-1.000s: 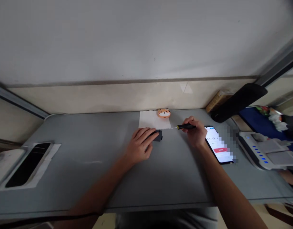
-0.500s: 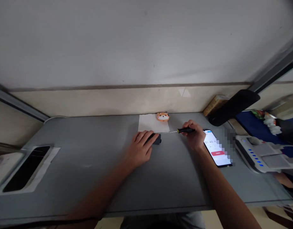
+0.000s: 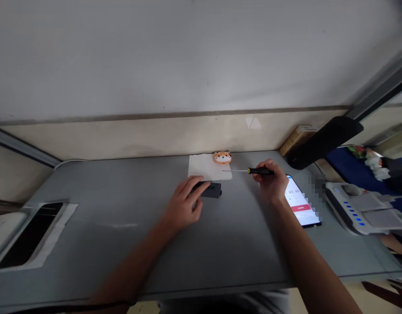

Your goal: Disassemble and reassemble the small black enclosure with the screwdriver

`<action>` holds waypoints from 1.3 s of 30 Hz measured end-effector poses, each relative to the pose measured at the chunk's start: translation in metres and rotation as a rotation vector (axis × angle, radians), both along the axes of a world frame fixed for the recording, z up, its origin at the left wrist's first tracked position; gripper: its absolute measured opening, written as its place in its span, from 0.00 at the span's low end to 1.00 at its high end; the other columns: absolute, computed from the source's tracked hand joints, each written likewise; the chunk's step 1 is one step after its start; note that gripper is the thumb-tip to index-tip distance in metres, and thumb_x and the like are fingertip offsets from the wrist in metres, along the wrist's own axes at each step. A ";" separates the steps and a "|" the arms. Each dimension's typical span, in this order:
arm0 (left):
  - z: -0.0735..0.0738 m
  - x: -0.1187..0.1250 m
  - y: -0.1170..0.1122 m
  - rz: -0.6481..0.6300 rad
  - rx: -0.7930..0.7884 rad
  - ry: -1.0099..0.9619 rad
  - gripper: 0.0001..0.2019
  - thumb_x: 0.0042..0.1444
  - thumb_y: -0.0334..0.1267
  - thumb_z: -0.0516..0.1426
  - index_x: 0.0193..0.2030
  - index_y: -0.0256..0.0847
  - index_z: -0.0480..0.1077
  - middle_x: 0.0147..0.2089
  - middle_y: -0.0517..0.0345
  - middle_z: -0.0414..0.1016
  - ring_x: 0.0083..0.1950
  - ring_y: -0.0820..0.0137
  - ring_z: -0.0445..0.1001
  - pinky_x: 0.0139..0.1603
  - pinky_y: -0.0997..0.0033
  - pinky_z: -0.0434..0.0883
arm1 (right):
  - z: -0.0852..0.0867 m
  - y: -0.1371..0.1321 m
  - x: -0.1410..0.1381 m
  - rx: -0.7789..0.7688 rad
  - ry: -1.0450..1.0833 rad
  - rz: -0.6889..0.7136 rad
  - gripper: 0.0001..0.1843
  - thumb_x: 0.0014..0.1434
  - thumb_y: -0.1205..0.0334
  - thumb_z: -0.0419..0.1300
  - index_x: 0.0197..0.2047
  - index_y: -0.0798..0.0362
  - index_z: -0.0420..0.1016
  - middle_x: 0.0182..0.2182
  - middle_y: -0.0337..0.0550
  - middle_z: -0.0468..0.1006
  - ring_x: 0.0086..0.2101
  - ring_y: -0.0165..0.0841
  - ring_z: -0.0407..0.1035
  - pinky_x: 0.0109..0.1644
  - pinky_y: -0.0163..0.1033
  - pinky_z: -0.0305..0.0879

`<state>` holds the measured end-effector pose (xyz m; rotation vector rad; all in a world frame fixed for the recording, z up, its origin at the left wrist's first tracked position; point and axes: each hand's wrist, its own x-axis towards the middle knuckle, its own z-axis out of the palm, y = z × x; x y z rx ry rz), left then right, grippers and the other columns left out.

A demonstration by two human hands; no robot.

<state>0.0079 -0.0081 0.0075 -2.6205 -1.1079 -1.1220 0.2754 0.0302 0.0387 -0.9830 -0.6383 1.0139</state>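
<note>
Holding the screwdriver (image 3: 261, 171) in the right hand (image 3: 271, 182), fingers wrapped closed around the black handle, yellow collar and thin metal shaft pointing left. Shaft is roughly level in view; its tip shows against the white paper (image 3: 201, 166), beyond the dark slotted box (image 3: 214, 190) and visibly off its top face. Can't tell if the tip touches the paper. Box lies flat on the grey desk (image 3: 122, 257), just on the near side of the paper, long side running left-right, slots facing up, small tab at its right end. Left hand (image 3: 183, 206) is part open, palm down, fingers a bit spread and lying over the box's left end; can't tell whether it grips or only steadies it. Orange animal-face case (image 3: 222, 158) sits at the paper's far right corner, near the wall. Lit phone (image 3: 301, 208) lies face up just beside the right wrist, its upper left part behind the hand, red button on screen. Right of that: white power strip (image 3: 346, 211) with a row of blue lights. Black cylinder (image 3: 325, 144) leans at the back right, beside a book (image 3: 295, 138). Dark-screened phone (image 3: 32, 235) lies far left, well apart from both hands.
</note>
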 end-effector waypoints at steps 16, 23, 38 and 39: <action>-0.003 -0.011 0.016 -0.001 -0.760 -0.315 0.14 0.67 0.46 0.55 0.54 0.43 0.73 0.45 0.53 0.80 0.43 0.64 0.78 0.46 0.62 0.77 | 0.006 -0.011 0.005 0.127 -0.417 -0.208 0.20 0.56 0.47 0.65 0.22 0.52 0.75 0.18 0.37 0.73 0.17 0.26 0.62 0.20 0.35 0.53; -0.009 -0.007 0.018 0.052 -0.572 -0.193 0.11 0.69 0.41 0.53 0.48 0.42 0.74 0.47 0.51 0.79 0.51 0.62 0.77 0.57 0.57 0.75 | 0.022 -0.042 -0.011 0.407 -0.945 0.045 0.20 0.60 0.65 0.58 0.16 0.50 0.71 0.14 0.36 0.70 0.16 0.27 0.61 0.23 0.37 0.55; -0.016 -0.003 0.019 0.045 -0.475 -0.086 0.11 0.71 0.38 0.51 0.49 0.42 0.74 0.47 0.53 0.80 0.50 0.64 0.78 0.55 0.59 0.74 | 0.019 -0.045 -0.027 0.553 -1.160 0.127 0.21 0.62 0.68 0.54 0.17 0.48 0.66 0.12 0.35 0.66 0.16 0.29 0.59 0.23 0.38 0.54; -0.016 -0.003 0.019 0.056 -0.470 -0.069 0.11 0.71 0.38 0.51 0.49 0.42 0.75 0.47 0.53 0.80 0.50 0.63 0.78 0.55 0.58 0.74 | 0.018 -0.045 -0.030 0.568 -1.145 0.138 0.21 0.62 0.68 0.54 0.17 0.48 0.66 0.12 0.35 0.67 0.16 0.29 0.59 0.23 0.38 0.55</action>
